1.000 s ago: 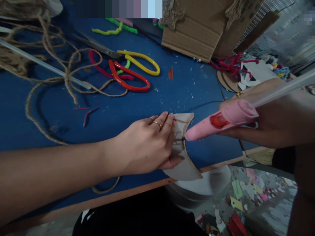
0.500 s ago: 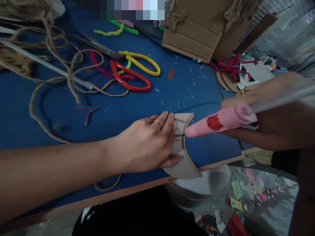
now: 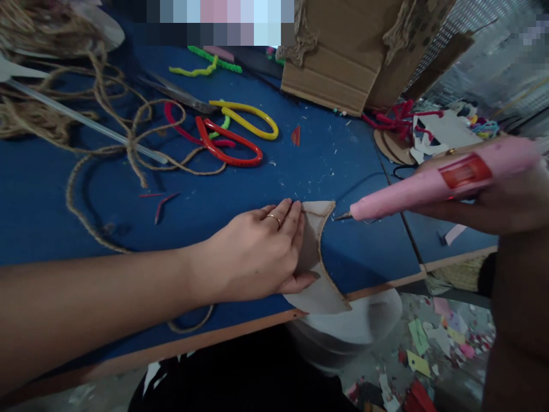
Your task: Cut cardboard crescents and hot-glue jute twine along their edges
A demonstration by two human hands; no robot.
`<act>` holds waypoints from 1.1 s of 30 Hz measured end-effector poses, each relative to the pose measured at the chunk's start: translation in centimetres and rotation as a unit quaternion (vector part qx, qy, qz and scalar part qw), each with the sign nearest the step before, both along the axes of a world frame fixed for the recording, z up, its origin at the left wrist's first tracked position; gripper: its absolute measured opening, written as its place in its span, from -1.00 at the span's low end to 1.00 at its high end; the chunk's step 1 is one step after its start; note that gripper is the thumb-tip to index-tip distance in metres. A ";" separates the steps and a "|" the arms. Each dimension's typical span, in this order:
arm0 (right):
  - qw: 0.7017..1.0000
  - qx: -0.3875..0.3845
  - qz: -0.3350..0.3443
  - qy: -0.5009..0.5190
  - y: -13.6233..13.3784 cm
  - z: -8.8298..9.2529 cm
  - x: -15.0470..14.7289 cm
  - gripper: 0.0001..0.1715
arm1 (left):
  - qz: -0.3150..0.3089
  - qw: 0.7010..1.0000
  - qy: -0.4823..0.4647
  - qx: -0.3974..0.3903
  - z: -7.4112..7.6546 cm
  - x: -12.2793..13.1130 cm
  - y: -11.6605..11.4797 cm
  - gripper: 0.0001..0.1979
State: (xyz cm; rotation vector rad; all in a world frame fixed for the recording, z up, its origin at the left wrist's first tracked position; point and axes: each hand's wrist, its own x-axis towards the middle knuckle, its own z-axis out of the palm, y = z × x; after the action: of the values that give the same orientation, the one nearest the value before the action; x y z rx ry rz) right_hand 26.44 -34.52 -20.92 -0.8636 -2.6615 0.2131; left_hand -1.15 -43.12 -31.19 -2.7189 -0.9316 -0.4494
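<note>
My left hand (image 3: 261, 246) lies flat, fingers stretched out, on a white curved piece of cardboard (image 3: 309, 249) at the table's front edge. A brown line, which looks like twine or cut cardboard edge, runs along its concave right side. My right hand (image 3: 480, 212) is wrapped around a pink hot glue gun (image 3: 412, 197), partly hidden behind its body. The gun's metal nozzle points left, close to the upper part of the curved edge. Whether the nozzle touches anything, I cannot tell.
On the blue table (image 3: 240, 194) lie scissors (image 3: 195, 105) with red and yellow handles, tangled twine (image 3: 47, 28) and a clear glue stick (image 3: 86, 119). A cardboard structure (image 3: 330, 74) stands at the back. Below the edge are a white bucket (image 3: 377, 315) and paper scraps (image 3: 418, 363).
My right hand has drawn the glue gun slightly up and to the right, off the cardboard's curved edge, and its metal nozzle now shows. My left hand stays on the cardboard.
</note>
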 end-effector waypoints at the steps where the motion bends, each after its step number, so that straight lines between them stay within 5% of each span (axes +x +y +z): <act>1: 0.999 -0.014 0.044 -0.030 0.3 -0.3 0.3 -0.78 | 0.001 1.000 0.004 -0.004 0.0 0.0 0.0 -0.33; 3: 0.998 -0.015 0.061 -0.025 1.1 -1.2 0.9 -0.83 | -0.001 1.000 0.009 -0.006 0.1 0.0 0.0 -0.34; 10: 0.979 -0.047 -0.157 0.124 4.5 -6.6 2.1 -0.58 | -0.004 1.000 0.013 0.025 0.3 0.0 0.1 -0.35; 17: 0.980 -0.024 -0.165 0.109 6.1 -9.7 2.2 -0.67 | 0.006 0.999 0.032 0.010 0.4 0.0 0.0 -0.37; 26: 0.984 0.073 -0.142 0.078 4.6 -9.0 5.3 -0.53 | -0.006 1.000 0.017 0.010 0.5 -0.1 0.1 -0.37; 30: 0.952 0.168 -0.187 0.176 1.4 -7.8 5.0 -0.90 | -0.012 1.000 -0.003 0.009 0.3 -0.2 0.1 -0.38; 33: 0.963 0.188 -0.123 0.148 -0.7 -7.3 2.3 -0.86 | -0.013 1.000 -0.021 -0.002 0.3 -0.2 0.1 -0.40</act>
State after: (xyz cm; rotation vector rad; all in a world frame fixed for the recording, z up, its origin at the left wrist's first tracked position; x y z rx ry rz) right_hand 28.72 -35.27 -28.21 -0.9376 -2.1928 -0.2037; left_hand -1.36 -43.01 -30.93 -2.7380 -0.9076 -0.5112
